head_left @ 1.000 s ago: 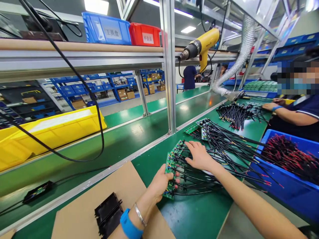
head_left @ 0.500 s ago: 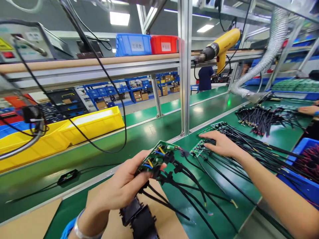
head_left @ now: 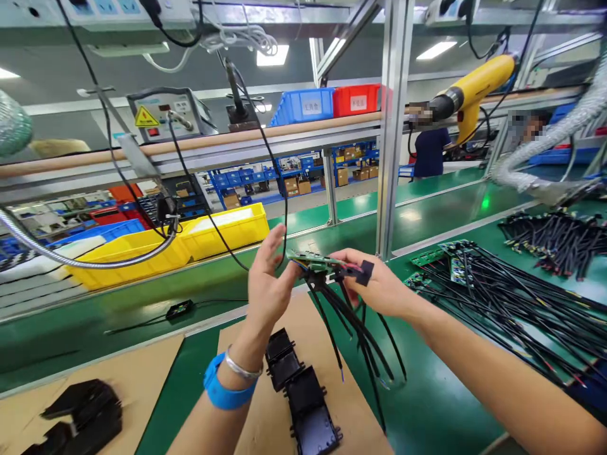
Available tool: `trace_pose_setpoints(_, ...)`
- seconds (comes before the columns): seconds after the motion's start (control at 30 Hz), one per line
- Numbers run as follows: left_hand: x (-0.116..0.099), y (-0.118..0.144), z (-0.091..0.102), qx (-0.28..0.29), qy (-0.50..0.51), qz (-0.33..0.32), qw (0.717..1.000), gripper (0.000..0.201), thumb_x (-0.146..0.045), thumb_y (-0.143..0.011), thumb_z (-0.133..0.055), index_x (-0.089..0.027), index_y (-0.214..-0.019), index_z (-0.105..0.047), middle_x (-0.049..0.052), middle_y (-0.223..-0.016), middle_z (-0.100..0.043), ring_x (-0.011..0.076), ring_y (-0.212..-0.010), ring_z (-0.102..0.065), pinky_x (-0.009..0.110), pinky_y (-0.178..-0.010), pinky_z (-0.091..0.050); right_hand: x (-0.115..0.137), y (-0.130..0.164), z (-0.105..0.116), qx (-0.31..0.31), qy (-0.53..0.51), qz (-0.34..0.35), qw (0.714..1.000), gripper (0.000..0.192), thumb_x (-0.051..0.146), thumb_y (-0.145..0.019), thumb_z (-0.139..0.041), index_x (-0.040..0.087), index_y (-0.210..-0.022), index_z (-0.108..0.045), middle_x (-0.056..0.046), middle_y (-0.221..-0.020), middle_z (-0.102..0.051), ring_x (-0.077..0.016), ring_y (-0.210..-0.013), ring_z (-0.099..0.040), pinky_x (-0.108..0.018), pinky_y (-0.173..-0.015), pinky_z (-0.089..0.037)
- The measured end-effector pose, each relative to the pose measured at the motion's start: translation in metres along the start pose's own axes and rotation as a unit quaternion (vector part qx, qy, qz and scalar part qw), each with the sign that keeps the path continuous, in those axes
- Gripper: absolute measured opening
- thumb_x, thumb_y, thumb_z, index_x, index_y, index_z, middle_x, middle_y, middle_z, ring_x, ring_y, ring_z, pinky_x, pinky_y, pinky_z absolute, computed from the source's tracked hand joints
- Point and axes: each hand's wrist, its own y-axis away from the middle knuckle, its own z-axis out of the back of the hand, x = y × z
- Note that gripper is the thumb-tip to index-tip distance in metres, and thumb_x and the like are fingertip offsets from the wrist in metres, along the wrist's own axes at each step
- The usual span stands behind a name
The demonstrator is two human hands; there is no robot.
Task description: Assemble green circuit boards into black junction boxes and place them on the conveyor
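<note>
Above the bench, a green circuit board (head_left: pixel 320 258) with several black cables hanging from it is held nearly level, seen edge-on. My right hand (head_left: pixel 379 284) grips its right end, close to a black connector (head_left: pixel 365 273) on red wires. At the opposite end my left hand (head_left: pixel 271 278) has its fingers stretched upward and apart, the thumb by the board's edge. Whether that thumb presses on the board is hard to see. Beneath my hands, black plastic housings (head_left: pixel 310 395) lie open side up on a cardboard sheet (head_left: pixel 256 411).
More circuit boards with black cables (head_left: pixel 474 291) are heaped at right. Other black housings (head_left: pixel 90 411) lie at lower left. Yellow bins (head_left: pixel 222 237) stand beyond the bench; a yellow heat gun (head_left: pixel 484 82) hangs upper right. A person (head_left: pixel 430 151) is in the background.
My right hand has left the heap of boards and taken hold of the board my left hand was gripping. The left fingers have opened. The view has swung left.
</note>
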Motion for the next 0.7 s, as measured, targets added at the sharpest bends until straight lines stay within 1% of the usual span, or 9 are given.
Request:
trace_pose_setpoints(0.03,0.006,0.007,-0.003,-0.021,0.075,0.064,0.995,0.057,-0.042,-0.076,-0.075,-0.028,-0.128,-0.056,0.007,-0.13,-0.058,0.0272,-0.128,-0.048,0.04,-0.108,-0.036,0.003,-0.001,-0.003,-0.018,-0.01,-0.019,1.0,0.03,0.017,-0.08,-0.047,0.018,-0.108,-0.056,0.008,-0.054,-0.05,-0.0104,-0.043,-0.048,-0.021,-0.042,-0.038)
trace_pose_setpoints(0.07,0.011,0.014,-0.007,-0.017,0.152,0.122,0.981,0.068,-0.05,-0.074,-0.075,-0.028,-0.133,-0.049,0.008,-0.133,-0.055,0.029,-0.127,-0.049,0.042,-0.105,-0.039,0.006,-0.002,-0.006,-0.034,-0.016,-0.031,0.999,0.028,0.017,-0.08,-0.046,0.019,-0.106,-0.056,0.008,-0.053,-0.048,-0.0096,-0.04,-0.046,-0.02,-0.039,-0.035)
trace_pose_setpoints(0.13,0.017,0.029,-0.014,0.011,0.278,0.187,0.942,0.083,-0.064,-0.071,-0.07,-0.027,-0.138,-0.041,0.01,-0.136,-0.051,0.0327,-0.124,-0.052,0.046,-0.101,-0.043,0.009,-0.003,-0.012,-0.066,-0.012,-0.039,0.997,0.026,0.017,-0.08,-0.046,0.02,-0.104,-0.055,0.008,-0.056,-0.05,-0.0093,-0.04,-0.046,-0.021,-0.038,-0.036)
trace_pose_setpoints(0.2,0.017,0.04,-0.022,0.014,0.33,0.163,0.93,0.098,-0.073,-0.06,-0.073,-0.027,-0.139,-0.037,0.011,-0.141,-0.045,0.0349,-0.125,-0.05,0.045,-0.1,-0.043,0.01,-0.004,-0.017,-0.1,-0.008,-0.038,0.994,0.028,0.017,-0.079,-0.046,0.021,-0.105,-0.055,0.006,-0.062,-0.055,-0.0102,-0.045,-0.051,-0.022,-0.043,-0.041)
trace_pose_setpoints(0.3,0.012,0.048,-0.037,-0.01,0.282,0.113,0.953,0.116,-0.062,-0.041,-0.088,-0.03,-0.138,-0.034,0.01,-0.141,-0.045,0.033,-0.126,-0.048,0.039,-0.1,-0.043,0.01,-0.007,-0.022,-0.129,-0.028,-0.025,0.991,0.032,0.016,-0.076,-0.049,0.021,-0.107,-0.056,0.002,-0.079,-0.062,-0.0116,-0.06,-0.057,-0.024,-0.055,-0.048)
trace_pose_setpoints(0.37,0.007,0.045,-0.046,-0.026,0.228,0.132,0.964,0.106,-0.047,-0.046,-0.092,-0.028,-0.134,-0.037,0.008,-0.126,-0.056,0.0282,-0.116,-0.056,0.037,-0.096,-0.045,0.011,-0.009,-0.023,-0.121,-0.066,-0.015,0.99,0.031,0.017,-0.074,-0.051,0.02,-0.105,-0.057,0.001,-0.085,-0.063,-0.0124,-0.066,-0.058,-0.026,-0.06,-0.049)
trace_pose_setpoints(0.43,0.002,0.038,-0.05,-0.046,0.211,0.146,0.965,0.078,-0.036,-0.06,-0.086,-0.025,-0.125,-0.044,0.005,-0.108,-0.063,0.0227,-0.101,-0.062,0.035,-0.092,-0.047,0.014,-0.008,-0.021,-0.097,-0.113,-0.021,0.989,0.027,0.017,-0.072,-0.053,0.019,-0.098,-0.058,0.002,-0.078,-0.061,-0.0118,-0.062,-0.055,-0.025,-0.056,-0.048)
trace_pose_setpoints(0.57,-0.012,0.018,-0.045,-0.077,0.234,0.14,0.959,0.03,-0.018,-0.071,-0.067,-0.018,-0.097,-0.053,0.001,-0.088,-0.062,0.0179,-0.088,-0.065,0.034,-0.086,-0.049,0.026,-0.005,-0.008,-0.058,-0.198,-0.049,0.977,0.021,0.015,-0.064,-0.055,0.018,-0.085,-0.057,0.004,-0.066,-0.053,-0.0086,-0.049,-0.047,-0.021,-0.043,-0.037)
trace_pose_setpoints(0.7,-0.028,0.003,-0.042,-0.111,0.164,0.146,0.969,0.02,-0.005,-0.07,-0.054,-0.016,-0.087,-0.049,-0.001,-0.078,-0.056,0.0149,-0.071,-0.064,0.032,-0.072,-0.053,0.048,-0.006,-0.005,-0.012,-0.189,-0.046,0.981,0.029,0.02,-0.065,-0.065,0.019,-0.093,-0.059,0.001,-0.076,-0.062,-0.0114,-0.054,-0.054,-0.024,-0.045,-0.041)
